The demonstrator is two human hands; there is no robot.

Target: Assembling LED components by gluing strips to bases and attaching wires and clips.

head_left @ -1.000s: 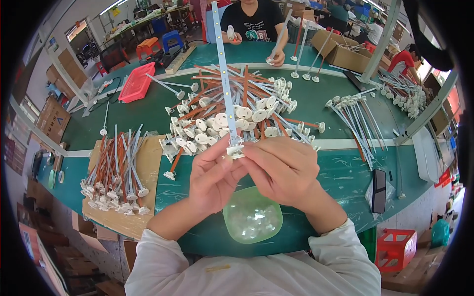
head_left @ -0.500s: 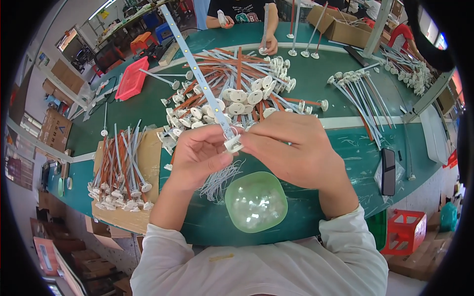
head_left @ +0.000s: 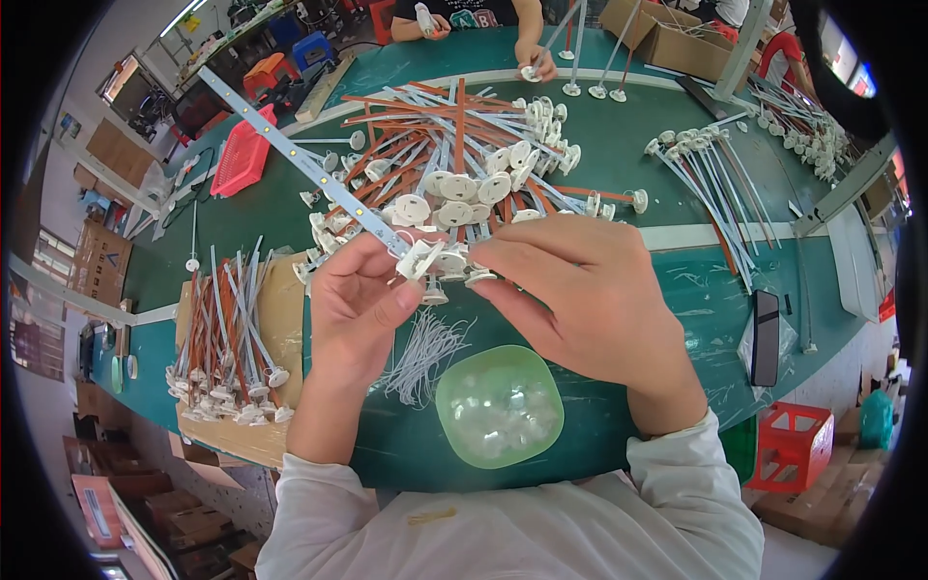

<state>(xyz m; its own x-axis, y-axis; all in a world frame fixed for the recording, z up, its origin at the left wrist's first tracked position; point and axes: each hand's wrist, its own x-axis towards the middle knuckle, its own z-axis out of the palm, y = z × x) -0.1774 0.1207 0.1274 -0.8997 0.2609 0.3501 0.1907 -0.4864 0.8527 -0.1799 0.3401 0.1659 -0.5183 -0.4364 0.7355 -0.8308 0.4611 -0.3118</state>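
Nearest you, a green bowl [head_left: 481, 462] of small clear pieces sits beside a bundle of thin white wires [head_left: 425, 356]. Just beyond, your left hand [head_left: 360, 307] is closed, thumb against fingers, on the white round end cap [head_left: 419, 259] of an LED strip [head_left: 308, 166], which slants up and leftward over the table. Your right hand [head_left: 585, 290] is half curled near the cap; you can't tell whether its fingertips grip anything. Behind lies a heap of white-capped strips [head_left: 454, 188]; farther off, leftward, a red basket [head_left: 242, 159]; across the table, a co-worker's hand [head_left: 535, 63].
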